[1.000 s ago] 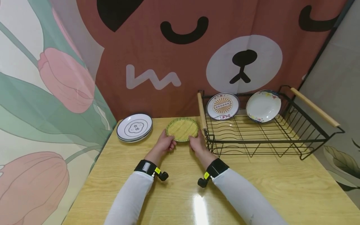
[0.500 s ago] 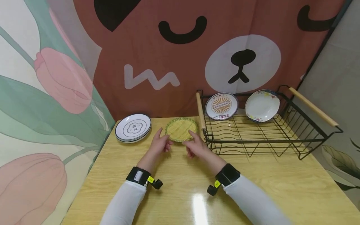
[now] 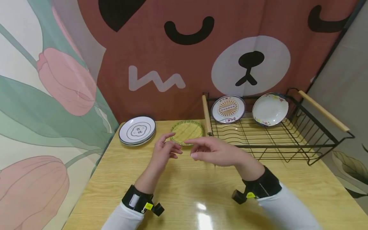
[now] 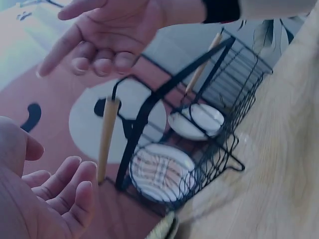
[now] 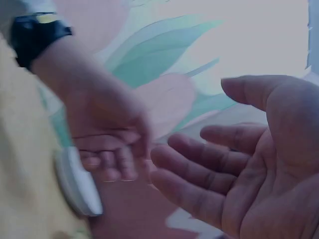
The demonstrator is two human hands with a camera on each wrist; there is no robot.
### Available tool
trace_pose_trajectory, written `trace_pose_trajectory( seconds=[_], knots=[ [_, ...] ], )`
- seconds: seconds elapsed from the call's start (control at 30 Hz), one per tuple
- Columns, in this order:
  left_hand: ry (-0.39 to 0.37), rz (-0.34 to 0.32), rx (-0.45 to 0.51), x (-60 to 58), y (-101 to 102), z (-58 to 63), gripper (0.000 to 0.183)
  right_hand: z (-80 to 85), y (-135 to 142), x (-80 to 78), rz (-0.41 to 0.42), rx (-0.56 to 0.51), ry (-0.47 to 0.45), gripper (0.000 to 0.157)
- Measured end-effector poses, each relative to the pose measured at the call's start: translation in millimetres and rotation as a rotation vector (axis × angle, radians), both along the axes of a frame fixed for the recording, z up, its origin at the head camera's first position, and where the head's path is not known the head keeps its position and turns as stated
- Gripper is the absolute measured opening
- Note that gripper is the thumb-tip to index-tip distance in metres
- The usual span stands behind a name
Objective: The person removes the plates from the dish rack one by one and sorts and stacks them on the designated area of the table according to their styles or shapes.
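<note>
A round woven tray (image 3: 187, 129), yellow with a green rim, lies on the table at the back, left of the dish rack. My left hand (image 3: 163, 152) is in front of it with loosely bent fingers and holds nothing. My right hand (image 3: 215, 151) hovers nearer the head camera, overlapping the tray's front edge in that view, its fingers relaxed around no object. In the left wrist view both palms show bare, and a sliver of the tray (image 4: 164, 228) appears at the bottom. The right wrist view shows my right hand (image 5: 239, 169) with fingers spread apart.
Several white plates (image 3: 137, 130) are stacked at the back left. A black wire dish rack (image 3: 258, 146) with wooden handles stands at the right, bearing a patterned plate (image 3: 228, 109) and a flower-rimmed dish (image 3: 270, 109). A printed curtain (image 3: 161, 105) hangs behind the table (image 3: 178, 191).
Both hands have let go of the woven tray and drawn back. The right hand has lifted and moved right, towards the camera. The tray rests in nearly the same place.
</note>
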State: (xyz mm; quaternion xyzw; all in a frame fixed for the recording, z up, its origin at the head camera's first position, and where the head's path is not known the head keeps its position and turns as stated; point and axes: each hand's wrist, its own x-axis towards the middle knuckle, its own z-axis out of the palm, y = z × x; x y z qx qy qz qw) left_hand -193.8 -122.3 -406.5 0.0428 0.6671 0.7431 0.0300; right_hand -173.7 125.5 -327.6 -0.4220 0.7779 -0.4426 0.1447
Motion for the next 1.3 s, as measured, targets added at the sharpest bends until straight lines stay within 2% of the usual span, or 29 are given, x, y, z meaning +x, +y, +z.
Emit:
trace_pose_trajectory(
  seconds=[0.1, 0.2, 0.3, 0.4, 0.53, 0.67, 0.8, 0.97, 1.13, 1.3],
  knots=[
    [0.04, -0.028, 0.033, 6.9, 7.7, 6.0, 0.042, 20.9, 13.9, -4.0, -0.015, 0.003, 0.08, 0.049],
    [0.065, -0.05, 0.059, 10.7, 17.7, 11.0, 0.039, 39.5, 26.5, -17.8, -0.081, 0.015, 0.091, 0.049],
    [0.081, -0.089, 0.073, 13.8, 29.5, 15.4, 0.038, 53.7, 38.2, -41.6, -0.149, 0.025, 0.084, 0.047],
    [0.098, -0.139, 0.091, 17.1, 42.6, 19.6, 0.037, 65.0, 50.3, -70.1, -0.256, 0.05, 0.083, 0.047],
    [0.124, -0.205, 0.129, 24.1, 60.6, 27.3, 0.035, 74.3, 68.0, -109.3, -0.421, 0.086, 0.094, 0.049],
    [0.13, -0.254, 0.18, 35.7, 74.3, 35.8, 0.031, 78.3, 85.4, -141.3, -0.548, 0.136, 0.121, 0.053],
    [0.154, -0.309, 0.213, 47.5, 83.4, 42.7, 0.031, 78.8, 100.8, -163.0, -0.663, 0.185, 0.13, 0.058],
    [0.193, -0.367, 0.247, 56.2, 91.8, 47.6, 0.038, 70.8, 116.0, -185.2, -0.763, 0.256, 0.138, 0.059],
    [0.199, -0.387, 0.261, 61.5, 99.2, 51.1, 0.041, 49.8, 127.1, -210.1, -0.832, 0.363, 0.163, 0.059],
    [0.172, -0.418, 0.262, 64.7, 108.9, 53.0, 0.046, 24.0, 134.6, -226.6, -0.871, 0.463, 0.157, 0.059]
  ],
)
